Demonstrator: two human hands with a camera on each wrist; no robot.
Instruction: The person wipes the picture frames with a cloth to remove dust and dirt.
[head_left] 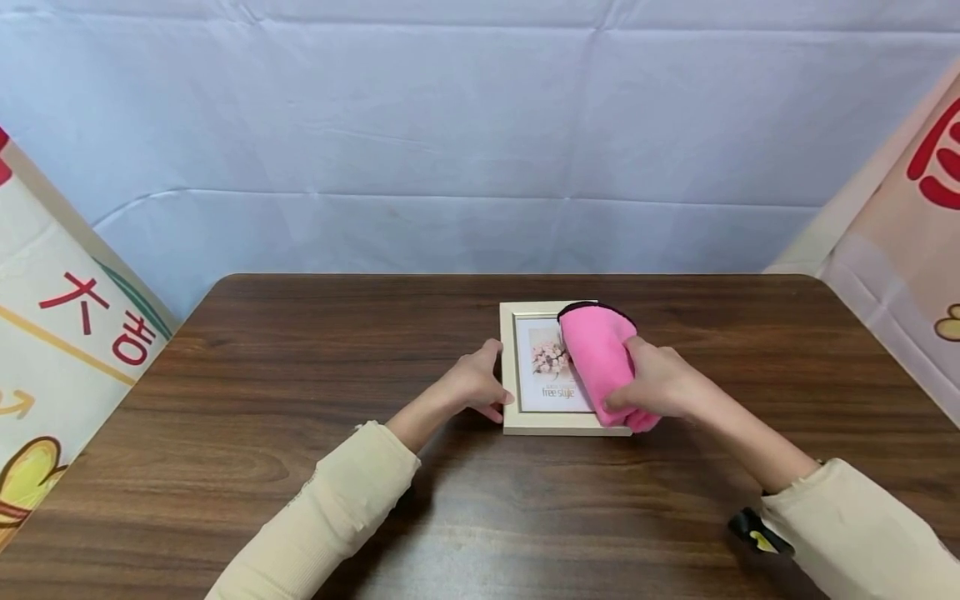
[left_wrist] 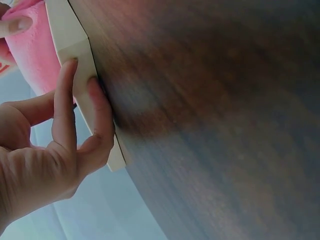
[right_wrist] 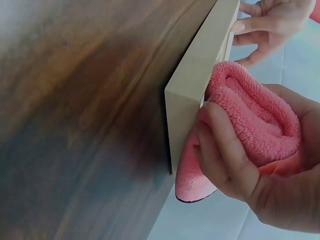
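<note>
A cream picture frame (head_left: 521,423) lies flat on the table, with a pink flower print (head_left: 551,358) inside. My left hand (head_left: 480,379) holds the frame at its left edge; in the left wrist view, bent fingers (left_wrist: 64,110) press against the frame's side (left_wrist: 82,75). With my right hand (head_left: 660,379) I grip a folded pink cloth (head_left: 596,354) with a dark edge. The cloth rests over the right part of the frame and hides that part of the print. In the right wrist view, fingers and thumb wrap round the fluffy cloth roll (right_wrist: 250,115).
The brown wooden table (head_left: 300,358) reaches to a pale cloth backdrop (head_left: 420,125). Printed curtains hang at the left (head_left: 82,325) and right (head_left: 900,250). A small black object with a yellow mark (head_left: 759,532) is beside my right sleeve.
</note>
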